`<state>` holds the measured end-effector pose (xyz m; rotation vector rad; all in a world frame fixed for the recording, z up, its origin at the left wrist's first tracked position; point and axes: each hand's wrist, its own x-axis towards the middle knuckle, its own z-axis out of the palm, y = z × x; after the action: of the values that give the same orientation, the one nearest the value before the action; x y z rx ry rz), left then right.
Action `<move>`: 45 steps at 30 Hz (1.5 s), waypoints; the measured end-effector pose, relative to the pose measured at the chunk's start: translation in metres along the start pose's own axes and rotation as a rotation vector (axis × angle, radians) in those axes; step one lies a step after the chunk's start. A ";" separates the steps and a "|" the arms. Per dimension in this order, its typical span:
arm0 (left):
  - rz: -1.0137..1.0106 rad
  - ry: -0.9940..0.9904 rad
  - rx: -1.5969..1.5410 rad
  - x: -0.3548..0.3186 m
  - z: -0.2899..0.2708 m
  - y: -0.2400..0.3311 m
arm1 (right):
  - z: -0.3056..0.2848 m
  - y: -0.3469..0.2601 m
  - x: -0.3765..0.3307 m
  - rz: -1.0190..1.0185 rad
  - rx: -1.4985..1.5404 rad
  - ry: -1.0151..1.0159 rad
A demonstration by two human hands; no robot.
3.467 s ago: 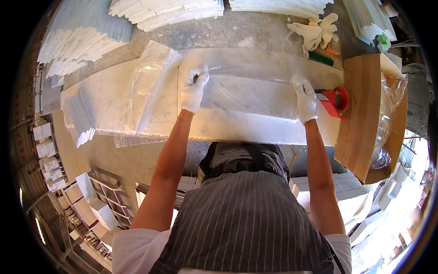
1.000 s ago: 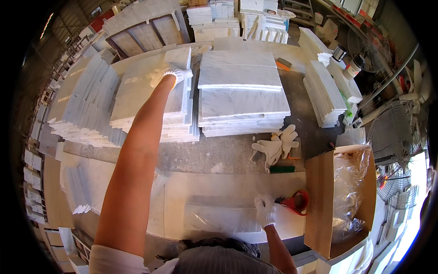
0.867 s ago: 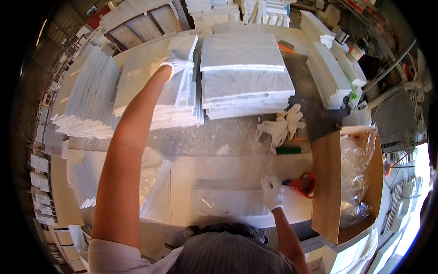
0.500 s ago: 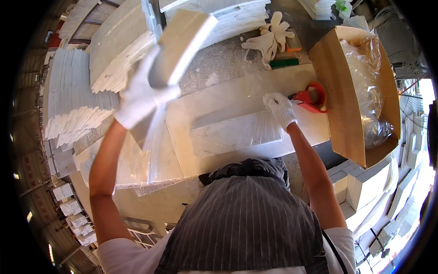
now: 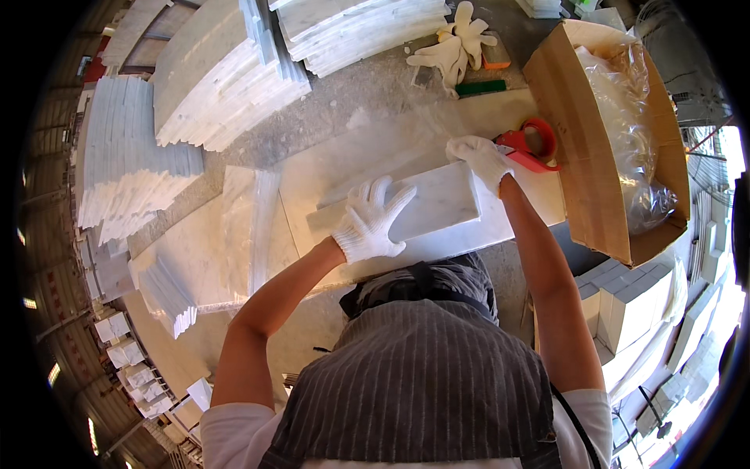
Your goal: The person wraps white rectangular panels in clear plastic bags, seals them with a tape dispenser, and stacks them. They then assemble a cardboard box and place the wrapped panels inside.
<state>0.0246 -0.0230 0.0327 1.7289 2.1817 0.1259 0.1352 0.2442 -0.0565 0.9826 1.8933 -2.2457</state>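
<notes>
Stone workbench (image 5: 328,125): white grey-veined marble tile (image 5: 437,205) lying flat; left hand (image 5: 371,223) splayed on it, right hand (image 5: 480,156) gripping far corner.

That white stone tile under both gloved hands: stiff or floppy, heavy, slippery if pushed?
The tile looks like a rigid marble slab, so probably stiff and heavy for its size. It lies on clear plastic film, so it may slide easily. Its thin edges likely chip if dropped.
</notes>
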 end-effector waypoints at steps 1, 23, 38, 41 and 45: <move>0.006 0.002 0.016 0.003 0.002 0.000 | 0.000 -0.001 -0.002 0.006 0.004 0.004; -0.085 0.340 -0.160 -0.007 -0.007 0.002 | -0.002 -0.015 0.013 0.021 -0.076 -0.089; -0.735 0.180 -0.991 -0.052 -0.001 -0.101 | 0.036 -0.134 -0.055 -0.648 -0.403 -0.107; -0.613 0.063 -0.971 -0.042 -0.007 -0.114 | 0.033 -0.142 -0.089 -0.672 -0.428 -0.159; -0.533 -0.070 -0.882 -0.025 -0.014 -0.119 | 0.027 -0.139 -0.132 -0.750 -0.530 -0.196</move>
<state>-0.0858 -0.0751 0.0178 0.6472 1.9825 0.7384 0.1705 0.2082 0.1306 -0.0401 2.8373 -1.7781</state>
